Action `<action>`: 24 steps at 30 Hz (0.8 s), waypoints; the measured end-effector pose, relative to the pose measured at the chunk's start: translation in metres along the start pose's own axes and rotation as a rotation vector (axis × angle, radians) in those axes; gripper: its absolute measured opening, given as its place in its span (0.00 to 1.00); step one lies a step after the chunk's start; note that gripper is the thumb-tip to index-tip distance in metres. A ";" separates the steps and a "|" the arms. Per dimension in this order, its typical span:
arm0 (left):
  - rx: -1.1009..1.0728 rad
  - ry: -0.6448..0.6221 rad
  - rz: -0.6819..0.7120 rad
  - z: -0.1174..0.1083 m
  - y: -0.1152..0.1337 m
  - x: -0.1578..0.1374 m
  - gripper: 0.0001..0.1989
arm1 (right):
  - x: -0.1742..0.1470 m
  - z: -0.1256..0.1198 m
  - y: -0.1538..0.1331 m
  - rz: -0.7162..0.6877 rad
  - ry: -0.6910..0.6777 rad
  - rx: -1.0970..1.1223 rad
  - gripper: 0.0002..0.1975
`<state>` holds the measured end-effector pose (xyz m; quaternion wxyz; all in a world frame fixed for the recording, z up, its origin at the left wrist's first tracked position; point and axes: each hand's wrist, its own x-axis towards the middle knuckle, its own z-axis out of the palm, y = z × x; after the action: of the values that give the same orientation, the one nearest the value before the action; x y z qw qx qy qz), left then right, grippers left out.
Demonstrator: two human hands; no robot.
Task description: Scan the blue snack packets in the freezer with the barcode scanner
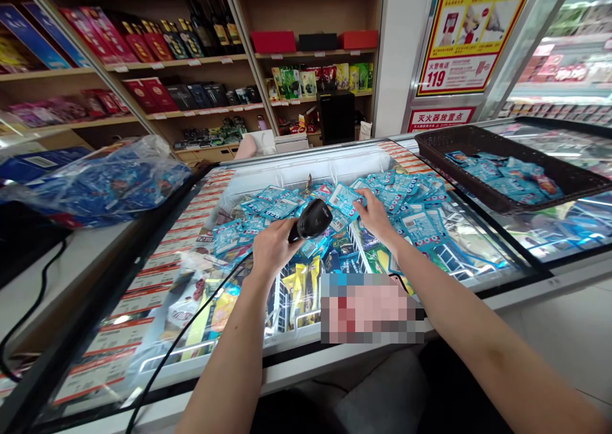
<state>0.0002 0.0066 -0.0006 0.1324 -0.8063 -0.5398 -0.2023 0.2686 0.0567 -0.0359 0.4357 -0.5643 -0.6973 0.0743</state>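
Item 1: barcode scanner (313,218), blk, corded; L hand (273,246) clamped round its handle. Cord (184,330) runs down past L forearm to front edge.
Item 2: blue packet (343,198), qty 1, pinched by R hand (373,216) at its R end; held just beyond scanner head, above other pkts. Hands apart, each w/ own item.
Item 3: loose blue pkts (423,227), lge qty, heaped both sides of hands on glass top of chest freezer (287,375).
Item 4: yellow packs (299,287), under glass, in wire-sided section nr front.
Item 5: dk brown tray (583,187), far R, holding further blue pkts.
Item 6: clear plastic bag (119,182), far L, w/ blue pkts inside.
Item 7: wooden shelving (306,7), rear, w/ bottles, boxes & pouches.
Item 8: red/yellow poster (478,39), rear R, marked "119".
Front edge: pixelated patch, contents illegible.
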 end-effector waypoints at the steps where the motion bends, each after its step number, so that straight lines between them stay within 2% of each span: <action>1: 0.002 -0.001 0.002 0.000 0.000 0.000 0.18 | 0.000 0.000 0.000 0.003 0.000 0.001 0.18; 13: 0.013 -0.003 0.005 -0.001 0.001 0.000 0.18 | 0.000 -0.001 0.000 0.022 -0.042 -0.011 0.18; 24: 0.019 0.021 0.027 0.000 0.002 -0.001 0.16 | -0.001 -0.001 -0.001 -0.023 0.021 0.021 0.19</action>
<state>0.0020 0.0049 -0.0009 0.1485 -0.8101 -0.5293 -0.2039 0.2687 0.0552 -0.0348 0.4500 -0.5524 -0.6981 0.0709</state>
